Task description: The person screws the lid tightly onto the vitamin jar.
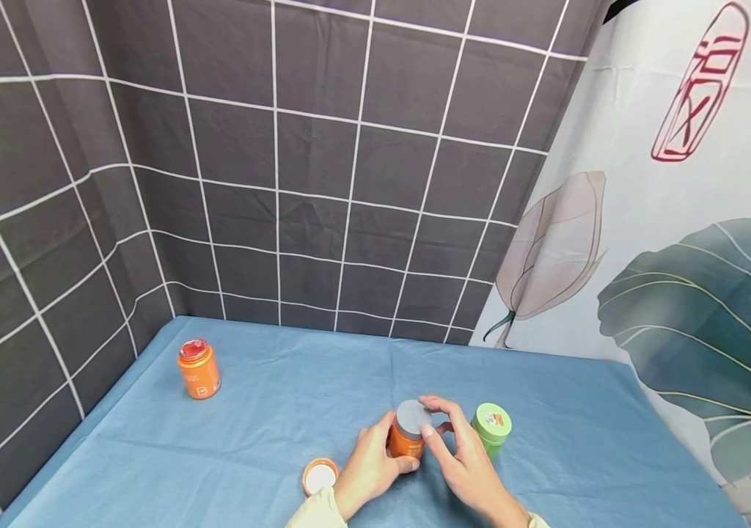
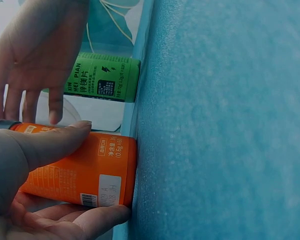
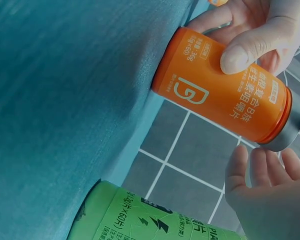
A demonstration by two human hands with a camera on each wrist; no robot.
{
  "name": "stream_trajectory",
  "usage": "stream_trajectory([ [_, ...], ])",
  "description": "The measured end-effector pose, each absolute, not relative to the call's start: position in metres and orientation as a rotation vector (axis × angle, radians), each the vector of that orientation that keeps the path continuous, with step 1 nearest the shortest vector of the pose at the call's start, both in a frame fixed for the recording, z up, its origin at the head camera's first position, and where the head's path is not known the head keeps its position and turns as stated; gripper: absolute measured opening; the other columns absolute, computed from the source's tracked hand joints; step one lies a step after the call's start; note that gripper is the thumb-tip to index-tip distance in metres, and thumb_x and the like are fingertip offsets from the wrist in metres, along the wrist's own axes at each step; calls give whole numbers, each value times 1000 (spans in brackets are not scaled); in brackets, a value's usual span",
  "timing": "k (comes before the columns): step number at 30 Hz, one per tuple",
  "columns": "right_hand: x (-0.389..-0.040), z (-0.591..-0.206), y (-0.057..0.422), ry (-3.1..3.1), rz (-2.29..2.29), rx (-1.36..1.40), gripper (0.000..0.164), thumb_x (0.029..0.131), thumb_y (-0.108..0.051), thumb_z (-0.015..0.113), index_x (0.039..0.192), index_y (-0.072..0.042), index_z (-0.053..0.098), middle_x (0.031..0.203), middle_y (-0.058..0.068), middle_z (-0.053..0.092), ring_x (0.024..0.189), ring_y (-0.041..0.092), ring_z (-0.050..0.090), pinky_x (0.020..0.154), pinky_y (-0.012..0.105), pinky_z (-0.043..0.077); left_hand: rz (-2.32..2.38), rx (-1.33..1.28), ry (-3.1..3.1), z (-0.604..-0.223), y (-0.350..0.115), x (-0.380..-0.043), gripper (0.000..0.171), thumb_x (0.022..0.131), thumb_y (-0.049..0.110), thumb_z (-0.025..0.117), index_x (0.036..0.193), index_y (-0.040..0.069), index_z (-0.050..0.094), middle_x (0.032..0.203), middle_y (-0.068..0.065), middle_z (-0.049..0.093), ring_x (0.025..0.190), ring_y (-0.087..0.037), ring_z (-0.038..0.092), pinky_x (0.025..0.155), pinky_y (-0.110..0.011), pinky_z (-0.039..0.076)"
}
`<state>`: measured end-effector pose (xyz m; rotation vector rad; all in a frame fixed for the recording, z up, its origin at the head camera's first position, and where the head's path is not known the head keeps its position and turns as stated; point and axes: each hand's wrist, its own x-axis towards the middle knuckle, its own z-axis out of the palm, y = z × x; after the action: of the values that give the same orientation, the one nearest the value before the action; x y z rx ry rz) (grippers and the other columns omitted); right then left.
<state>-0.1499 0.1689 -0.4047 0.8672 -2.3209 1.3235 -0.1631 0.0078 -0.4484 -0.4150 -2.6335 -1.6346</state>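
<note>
My left hand (image 1: 370,463) grips an orange supplement bottle (image 3: 215,87) round its body; it stands upright on the blue cloth. A grey lid (image 1: 413,418) sits on top of it. At that lid is my right hand (image 1: 464,458), with thumb and index finger at opposite sides of its rim and the other fingers loosely bent below. Just right of this hand stands a green bottle (image 1: 491,429) with a green lid, partly hidden by the hand in the head view. An orange lid (image 1: 320,475) lies beside my left wrist, its white inside facing up.
Toward the back left of the blue-covered table (image 1: 270,381) stands another orange bottle (image 1: 199,372) with a red top. A dark grid-patterned curtain (image 1: 323,161) rises behind the table, and a white leaf-printed cloth (image 1: 646,220) hangs at the right.
</note>
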Motion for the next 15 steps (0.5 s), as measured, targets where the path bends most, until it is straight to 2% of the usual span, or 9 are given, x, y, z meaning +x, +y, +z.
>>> stream_trajectory([
  [15, -149, -404, 167, -2320, 1323, 811, 23, 87, -2, 58, 108, -1, 48, 115, 13, 55, 102, 19, 51, 71, 31, 44, -1672, -442, -2608, -447, 7, -161, 54, 68, 18, 80, 116, 19, 54, 102, 6, 62, 90, -11, 58, 80, -34, 46],
])
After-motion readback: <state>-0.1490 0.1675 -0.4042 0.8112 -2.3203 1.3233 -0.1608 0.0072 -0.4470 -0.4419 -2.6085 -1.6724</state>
